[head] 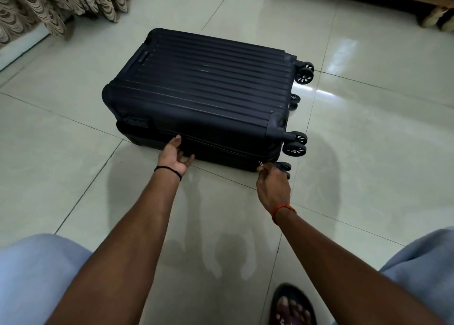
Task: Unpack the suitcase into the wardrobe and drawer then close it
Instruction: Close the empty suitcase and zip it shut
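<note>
Fingertips of the right hand pinch the small metal zipper pull at the near right corner of the suitcase, while the left hand has its fingers loosely spread, the fingertips touching the near side wall along the zip line and the thumb lower against the same wall. That dark ribbed hard-shell case lies flat on the pale glossy floor tiles, lid down and shut, its wheels pointing right. A black band circles the left wrist and an orange thread the right. Patterned curtains hang at the upper left, well apart from the case, and the legs of some wooden furniture show at the upper right, cut off by the frame edge. Light trouser knees fill both lower corners, and a sandalled foot is partly cropped at the bottom. How far the zip is closed is hard to make out against the dark shell, and the lock near the left corner is too dim to read. Nothing lies between the hands and the case.
</note>
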